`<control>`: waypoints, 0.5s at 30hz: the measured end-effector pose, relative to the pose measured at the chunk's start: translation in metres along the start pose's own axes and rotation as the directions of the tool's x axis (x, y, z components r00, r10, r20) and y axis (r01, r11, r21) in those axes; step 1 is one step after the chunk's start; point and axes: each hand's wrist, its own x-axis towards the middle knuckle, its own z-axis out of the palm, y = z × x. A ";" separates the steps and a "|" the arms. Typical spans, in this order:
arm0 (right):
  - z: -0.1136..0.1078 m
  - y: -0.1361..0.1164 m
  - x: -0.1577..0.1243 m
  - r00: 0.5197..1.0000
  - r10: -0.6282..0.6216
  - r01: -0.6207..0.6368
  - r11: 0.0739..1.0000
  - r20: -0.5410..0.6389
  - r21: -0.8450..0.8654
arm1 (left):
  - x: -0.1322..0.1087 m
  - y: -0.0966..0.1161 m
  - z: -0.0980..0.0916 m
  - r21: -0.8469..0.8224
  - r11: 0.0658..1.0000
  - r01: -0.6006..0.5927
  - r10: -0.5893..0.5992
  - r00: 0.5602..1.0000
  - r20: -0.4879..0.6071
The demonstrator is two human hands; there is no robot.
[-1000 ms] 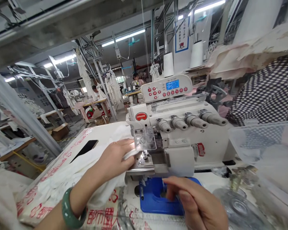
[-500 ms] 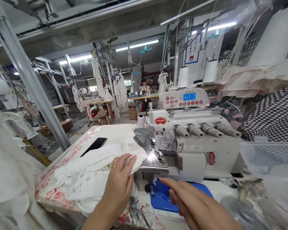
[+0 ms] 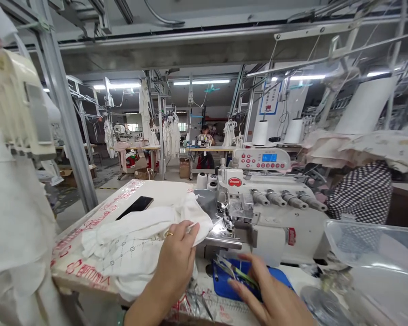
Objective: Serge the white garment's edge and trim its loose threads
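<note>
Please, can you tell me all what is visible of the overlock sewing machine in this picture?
The overlock sewing machine stands on a white table top, its casing cream-white and apparently painted metal. On top sits a control panel with red buttons and a small blue display. A red oval badge marks the front, four cylindrical knobs project rightward, and a steel plate lies at the stitching area. White fabric touches the machine at its left.

We are in a garment sewing workshop: a white overlock sewing machine (image 3: pixel 268 208) with tall white thread cones (image 3: pixel 260 132) stands before us. Beyond that machine, pale garments (image 3: pixel 172 136) hang from grey metal racks (image 3: pixel 159 127) above more wooden tabletops (image 3: pixel 204 149), where another person (image 3: pixel 206 140) sits working.
</note>
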 end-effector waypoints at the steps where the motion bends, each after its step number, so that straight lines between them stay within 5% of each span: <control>1: -0.009 -0.004 0.006 0.999 -0.047 0.046 0.996 -0.011 -0.081 | 0.000 0.000 0.000 0.003 1.000 0.003 -0.003 1.000 -0.003; 7: -0.039 -0.031 0.041 0.952 -0.279 0.148 0.778 -0.124 -0.610 | 0.000 0.001 -0.003 0.022 0.999 0.027 -0.027 1.000 0.008; 15: -0.017 -0.046 0.071 0.977 -0.186 0.076 0.751 -0.100 -0.656 | 0.002 0.006 -0.004 -0.072 0.992 0.105 -0.103 0.994 0.030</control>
